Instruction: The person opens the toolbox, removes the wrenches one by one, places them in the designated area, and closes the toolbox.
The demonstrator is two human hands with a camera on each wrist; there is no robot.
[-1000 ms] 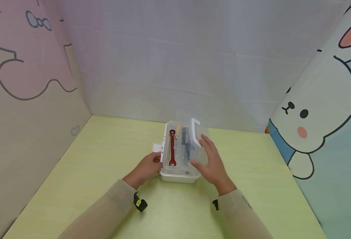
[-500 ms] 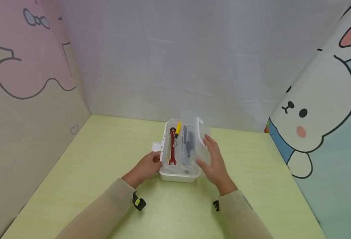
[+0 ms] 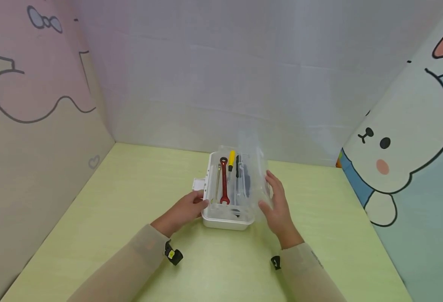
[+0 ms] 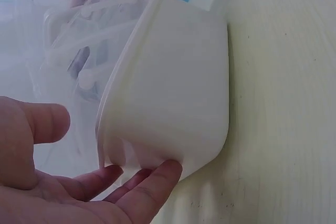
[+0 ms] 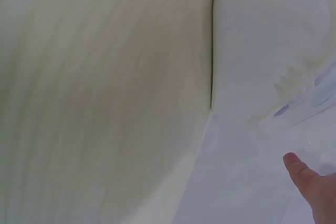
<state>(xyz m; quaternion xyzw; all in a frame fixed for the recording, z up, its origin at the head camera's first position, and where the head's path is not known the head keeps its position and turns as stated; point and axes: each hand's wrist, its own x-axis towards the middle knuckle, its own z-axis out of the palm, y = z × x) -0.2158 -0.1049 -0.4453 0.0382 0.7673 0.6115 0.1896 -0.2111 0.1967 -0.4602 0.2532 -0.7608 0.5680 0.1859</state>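
A white toolbox (image 3: 225,224) with a clear lid (image 3: 260,167) stands on the table, its lid tilted up towards the right. On the clear tray lie a red combination wrench (image 3: 224,180), a yellow-handled screwdriver (image 3: 231,161) and a slim black-handled tool (image 3: 237,167). My left hand (image 3: 185,212) holds the box's left side. In the left wrist view its fingers (image 4: 157,182) touch the outer wall while the thumb reaches over the rim side. My right hand (image 3: 279,212) holds the lid's right side between spread thumb and fingers. Dark shapes show blurred through the lid.
A white latch flap (image 3: 198,184) sticks out from the box's left side. The pale yellow table (image 3: 146,180) meets a white curtain-like back wall (image 3: 213,84) behind the box. Printed side panels (image 3: 417,167) flank the table.
The lid has swung further up and right with my right hand, uncovering more of the tools. My left hand stays at the box's left side.
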